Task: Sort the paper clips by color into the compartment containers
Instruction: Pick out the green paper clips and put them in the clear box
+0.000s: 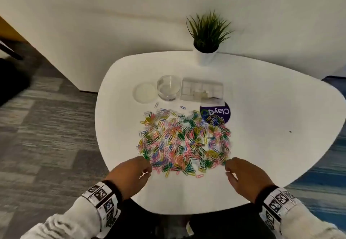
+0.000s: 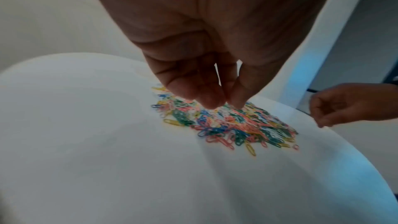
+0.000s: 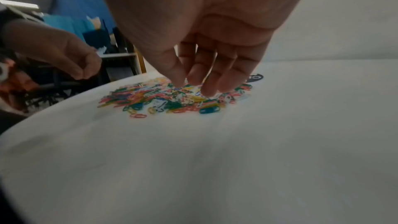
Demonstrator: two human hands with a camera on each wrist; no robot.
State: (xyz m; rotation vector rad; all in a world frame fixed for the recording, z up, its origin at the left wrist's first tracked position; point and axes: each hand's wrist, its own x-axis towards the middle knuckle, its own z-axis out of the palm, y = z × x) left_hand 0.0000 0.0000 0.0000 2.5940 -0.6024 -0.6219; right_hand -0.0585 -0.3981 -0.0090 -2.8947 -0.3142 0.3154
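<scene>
A wide heap of coloured paper clips (image 1: 184,141) is spread over the middle of the white table (image 1: 271,107). Behind the heap stands a clear compartment box (image 1: 202,91). My left hand (image 1: 148,167) hovers at the near left edge of the heap. Its fingers are loosely curled, the thumb is close to the fingertips (image 2: 213,103), and no clip shows between them. My right hand (image 1: 227,167) hovers at the near right edge. In the right wrist view its fingers (image 3: 208,89) hang down relaxed just above the clips (image 3: 172,100) and hold nothing.
Left of the box are a round glass jar (image 1: 168,87) and its flat lid (image 1: 145,93). A purple round sticker (image 1: 215,114) lies under the heap's far right corner. A potted plant (image 1: 206,51) stands at the back edge. A wall rises behind the table.
</scene>
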